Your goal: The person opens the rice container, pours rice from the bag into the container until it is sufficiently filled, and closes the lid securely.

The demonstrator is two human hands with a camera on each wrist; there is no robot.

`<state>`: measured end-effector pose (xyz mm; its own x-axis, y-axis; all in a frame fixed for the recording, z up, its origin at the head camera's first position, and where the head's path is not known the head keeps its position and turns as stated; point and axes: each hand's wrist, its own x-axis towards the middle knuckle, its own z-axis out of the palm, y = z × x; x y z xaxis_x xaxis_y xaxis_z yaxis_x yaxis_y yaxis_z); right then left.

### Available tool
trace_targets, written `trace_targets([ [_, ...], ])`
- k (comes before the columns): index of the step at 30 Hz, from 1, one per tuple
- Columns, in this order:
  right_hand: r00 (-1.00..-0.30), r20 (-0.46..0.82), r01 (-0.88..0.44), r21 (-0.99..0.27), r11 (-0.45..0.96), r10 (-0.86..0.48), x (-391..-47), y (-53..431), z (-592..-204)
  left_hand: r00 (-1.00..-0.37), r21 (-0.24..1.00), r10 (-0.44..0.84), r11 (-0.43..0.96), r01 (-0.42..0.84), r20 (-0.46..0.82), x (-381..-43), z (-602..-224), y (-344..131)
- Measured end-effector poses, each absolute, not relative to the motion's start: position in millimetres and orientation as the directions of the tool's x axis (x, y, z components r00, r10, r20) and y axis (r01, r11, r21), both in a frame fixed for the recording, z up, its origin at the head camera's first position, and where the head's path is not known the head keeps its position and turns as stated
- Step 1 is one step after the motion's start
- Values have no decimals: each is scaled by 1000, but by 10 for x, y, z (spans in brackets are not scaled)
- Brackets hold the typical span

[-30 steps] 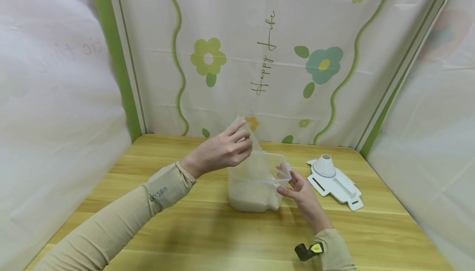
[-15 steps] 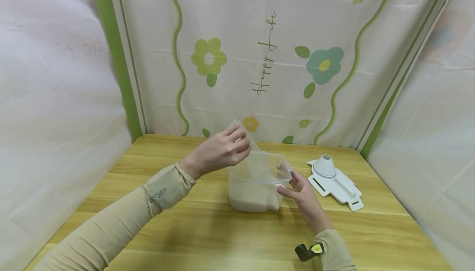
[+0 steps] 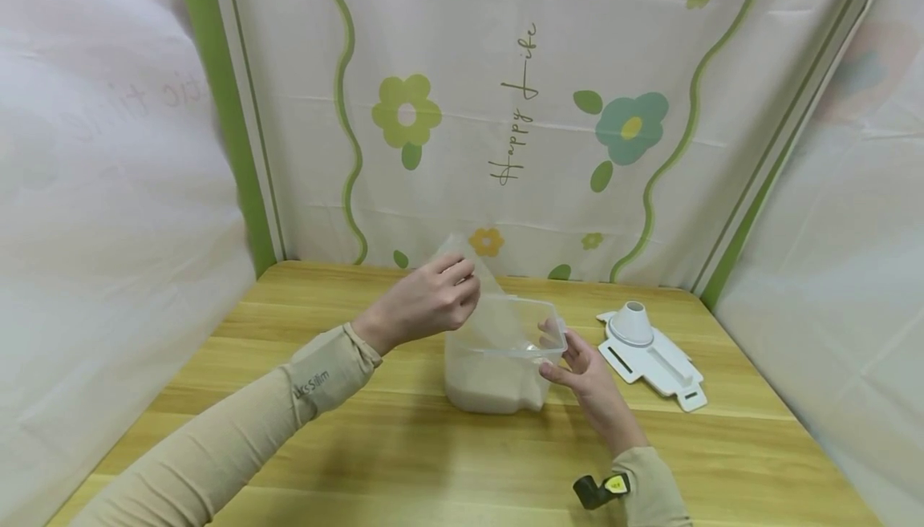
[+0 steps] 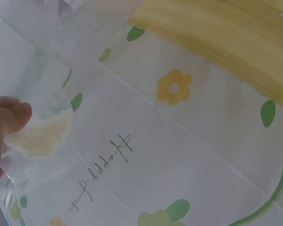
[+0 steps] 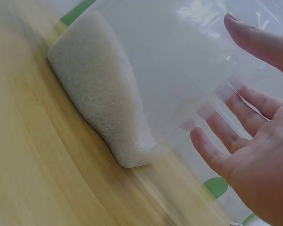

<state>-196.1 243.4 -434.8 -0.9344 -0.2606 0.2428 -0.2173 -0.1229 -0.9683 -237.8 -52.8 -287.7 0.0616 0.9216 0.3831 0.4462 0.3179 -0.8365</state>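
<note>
My left hand [image 3: 426, 302] grips the upper part of a clear plastic bag [image 3: 493, 322], which slants down into a clear plastic bin [image 3: 480, 370]. Some pale grains [image 4: 42, 139] show through the bag near my left thumb in the left wrist view. The bin stands upright on the table, with white rice [image 5: 94, 70] across its bottom. At its right side, my right hand [image 3: 588, 379] holds the rim, thumb in front and fingers round the far side. The bag hides part of the bin's inside.
On the wooden table [image 3: 346, 455], right of the bin, lies a flat white plastic piece [image 3: 660, 358] with slots and a cone [image 3: 633, 321] on it. A flowered curtain [image 3: 462, 110] hangs behind, with white sheets on both sides.
My left hand has shifted slightly left and down, drawing the bag's top with it. My right hand and the bin stay in place.
</note>
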Motion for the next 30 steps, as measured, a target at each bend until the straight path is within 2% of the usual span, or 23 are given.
trace_targets([
  [5,-934,244,-219,-968,-123,-259,-1963,2437,-4341,136,-846,906,310,434,401,-2401,-2869,-536],
  [12,-935,240,-215,-969,-121,-262,-1956,2435,-4336,126,-844,903,323,429,410,-2433,-2898,-570],
  [19,-936,244,-217,-968,-126,-255,-1952,2432,-4334,167,-861,901,307,406,400,-2448,-2896,-559],
  [30,-934,247,-221,-967,-127,-259,-1961,2440,-4355,174,-871,910,284,401,377,-2502,-2936,-561],
])
